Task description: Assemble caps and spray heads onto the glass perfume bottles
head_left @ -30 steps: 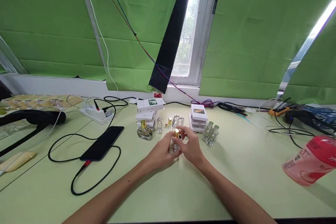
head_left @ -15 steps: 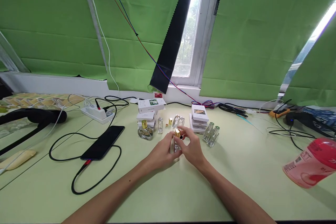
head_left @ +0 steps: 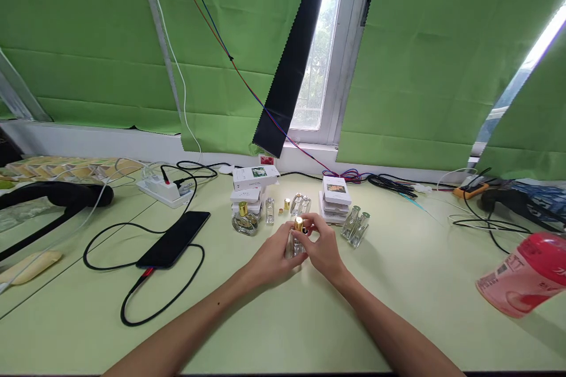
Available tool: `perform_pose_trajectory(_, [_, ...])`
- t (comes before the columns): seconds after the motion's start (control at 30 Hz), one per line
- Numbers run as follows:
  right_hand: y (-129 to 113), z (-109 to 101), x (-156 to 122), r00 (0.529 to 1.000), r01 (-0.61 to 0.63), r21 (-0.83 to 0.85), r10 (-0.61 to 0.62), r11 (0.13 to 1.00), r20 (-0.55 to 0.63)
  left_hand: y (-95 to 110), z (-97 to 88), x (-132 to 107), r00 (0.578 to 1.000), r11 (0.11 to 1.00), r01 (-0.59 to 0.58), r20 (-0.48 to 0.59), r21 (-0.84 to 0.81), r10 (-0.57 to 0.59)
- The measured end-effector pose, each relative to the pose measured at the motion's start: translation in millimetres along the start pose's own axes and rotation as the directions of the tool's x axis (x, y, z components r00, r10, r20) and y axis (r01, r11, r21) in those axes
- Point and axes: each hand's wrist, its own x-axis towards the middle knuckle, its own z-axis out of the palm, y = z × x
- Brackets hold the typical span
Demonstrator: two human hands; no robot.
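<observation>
Upright between my hands stands a clear glass perfume bottle point(head_left: 298, 245) topped by a gold cap point(head_left: 299, 224). My left hand point(head_left: 277, 252) is wrapped around the bottle's left side. The fingers of my right hand point(head_left: 323, 246) close on the gold cap and the upper bottle. Just behind lie clear glass bottles point(head_left: 300, 204), a loose gold cap point(head_left: 287, 204) and a smaller gold ring point(head_left: 280, 211). One slim clear bottle point(head_left: 270, 211) stands to the left of these. A rounded bottle with a gold cap point(head_left: 244, 221) sits farther left. Two green-topped bottles point(head_left: 355, 227) lean at the right.
White boxes are stacked at the left point(head_left: 255, 177) and right point(head_left: 335, 191). A black phone point(head_left: 173, 240) with a cable lies left, near a power strip point(head_left: 163, 189). A pink-and-red canister point(head_left: 522, 277) stands at far right. Black cables point(head_left: 391, 184) run along the wall.
My right fingers have shifted very slightly at the gold cap. The bottle stays in place between my hands, and the other things have not moved.
</observation>
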Motion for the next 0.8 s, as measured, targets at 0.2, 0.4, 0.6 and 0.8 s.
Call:
perform_pose_trajectory(0.2, [1.8, 2.7, -0.2, 0.999, -0.029, 0.028, 0.029, 0.999, -0.024, -0.7, -0.1, 0.4, 1.000, 1.000, -0.013, -0.004, -0.006, 0.013])
perform_pose_trajectory(0.4, [1.8, 3.3, -3.6, 1.000, 0.021, -0.039, -0.022, 0.999, -0.017, -2.1, 0.4, 0.7, 1.000, 1.000, -0.008, 0.011, 0.005, 0.008])
perform_pose_trajectory(0.6, [-1.7, 0.0, -5.3, 0.996, 0.088, -0.055, -0.087, 0.995, 0.019, -2.2, -0.2, 0.3, 1.000, 1.000, -0.008, 0.020, 0.002, 0.008])
perform_pose_trajectory(0.8, [0.5, -1.1, -5.3, 0.993, 0.111, -0.047, -0.108, 0.993, 0.050, -2.4, -0.5, 0.0, 1.000, 1.000, -0.007, 0.010, 0.000, 0.007])
